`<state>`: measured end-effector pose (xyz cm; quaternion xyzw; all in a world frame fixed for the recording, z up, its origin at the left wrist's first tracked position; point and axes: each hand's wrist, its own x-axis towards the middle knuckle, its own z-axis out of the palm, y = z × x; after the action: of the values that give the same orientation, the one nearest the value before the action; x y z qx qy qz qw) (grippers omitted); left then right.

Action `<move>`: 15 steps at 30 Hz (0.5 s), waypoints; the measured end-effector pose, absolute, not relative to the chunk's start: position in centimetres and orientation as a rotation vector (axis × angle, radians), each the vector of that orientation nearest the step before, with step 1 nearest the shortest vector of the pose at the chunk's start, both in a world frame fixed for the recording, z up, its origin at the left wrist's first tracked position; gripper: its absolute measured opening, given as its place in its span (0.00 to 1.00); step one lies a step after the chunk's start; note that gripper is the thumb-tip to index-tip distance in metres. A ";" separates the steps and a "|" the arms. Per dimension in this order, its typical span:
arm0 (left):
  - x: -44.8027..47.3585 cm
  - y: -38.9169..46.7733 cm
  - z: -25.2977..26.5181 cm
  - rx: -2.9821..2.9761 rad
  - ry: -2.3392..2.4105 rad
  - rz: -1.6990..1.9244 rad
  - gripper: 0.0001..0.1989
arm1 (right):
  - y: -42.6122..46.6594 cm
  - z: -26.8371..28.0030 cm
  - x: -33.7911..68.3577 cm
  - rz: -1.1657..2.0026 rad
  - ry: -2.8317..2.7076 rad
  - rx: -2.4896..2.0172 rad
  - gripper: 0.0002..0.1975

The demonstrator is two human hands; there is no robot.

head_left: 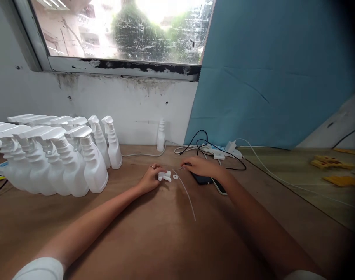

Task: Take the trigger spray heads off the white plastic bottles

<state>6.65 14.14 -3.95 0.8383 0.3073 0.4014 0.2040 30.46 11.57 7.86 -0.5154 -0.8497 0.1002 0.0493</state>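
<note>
Left hand [150,177] is grasping a white trigger sprayer head [165,176], holding it low over the middle of the wooden table [154,233]; no bottle is sitting under it. Right hand [196,165] is pinching a thin piece [179,168] at its fingertips, too small to identify. Between the hands, a white washer [175,177] is lying loose, and just right of it a translucent dip tube [188,196] is curving toward the near side. By judgement, the sprayer is standing partway: washer and tube are lying apart from the head, so joining these is remaining. On the left, a group of spray bottles [96,171] is standing upright, heads fitted, looking complete. At the far wall, one bottle [160,138] is standing upright without any trigger head, so that one is looking unfinished.
</note>
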 end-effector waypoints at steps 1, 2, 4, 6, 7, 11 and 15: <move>6.6 14.1 -4.0 2.355 0.844 1.112 0.17 | 11.8 7.5 30.5 0.299 -2.573 -1.597 0.14; 6.6 14.0 -3.9 2.372 0.828 1.103 0.19 | 12.0 7.1 30.6 0.293 -2.554 -1.627 0.15; 6.6 13.8 -3.8 2.408 0.793 1.078 0.22 | 12.4 6.3 30.7 0.287 -2.521 -1.678 0.17; 6.6 13.5 -3.7 2.443 0.756 1.047 0.24 | 12.8 5.6 30.7 0.291 -2.506 -1.706 0.19; 6.6 13.4 -3.6 2.459 0.740 1.030 0.25 | 12.9 5.3 30.7 0.297 -2.506 -1.717 0.20; 6.6 12.8 -3.2 2.517 0.696 0.968 0.29 | 12.8 4.4 30.4 0.321 -2.518 -1.792 0.21; 6.6 12.3 -2.9 2.555 0.756 0.973 0.30 | 12.8 3.7 29.9 0.335 -2.538 -1.889 0.19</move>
<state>6.57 12.27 -2.86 0.8903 0.2635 0.3391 0.1517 29.93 12.83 3.70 -0.5937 -0.7976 0.1051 -0.0199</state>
